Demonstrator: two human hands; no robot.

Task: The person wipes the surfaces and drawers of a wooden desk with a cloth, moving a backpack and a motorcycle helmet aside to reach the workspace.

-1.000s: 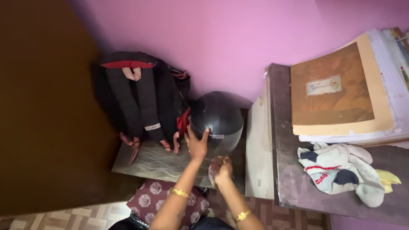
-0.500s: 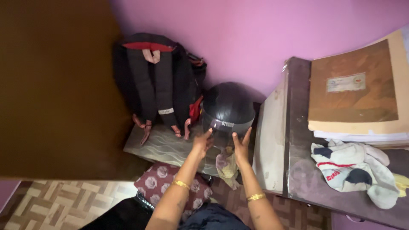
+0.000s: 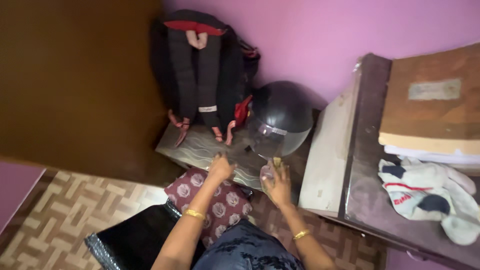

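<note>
A black helmet (image 3: 282, 111) with a clear visor (image 3: 276, 141) sits on a low table with a wavy grey top (image 3: 192, 149), against the pink wall. My left hand (image 3: 220, 167) rests fingers-down on the table's front edge, holding nothing, a short way from the visor. My right hand (image 3: 279, 184) is just below the visor and grips a small crumpled cloth (image 3: 268, 171). Neither hand touches the helmet. Both wrists carry gold bangles.
A black backpack with red trim (image 3: 205, 65) stands left of the helmet. A maroon patterned cushion (image 3: 212, 197) and a black bag (image 3: 132, 242) lie below the table. A dark desk (image 3: 361, 170) on the right bears brown folders (image 3: 435, 107) and crumpled socks (image 3: 432, 195). A brown door (image 3: 75, 85) fills the left.
Both hands have drawn back from the helmet's visor toward the table's front edge. The right hand now clutches the cloth. The view has shifted left and down.
</note>
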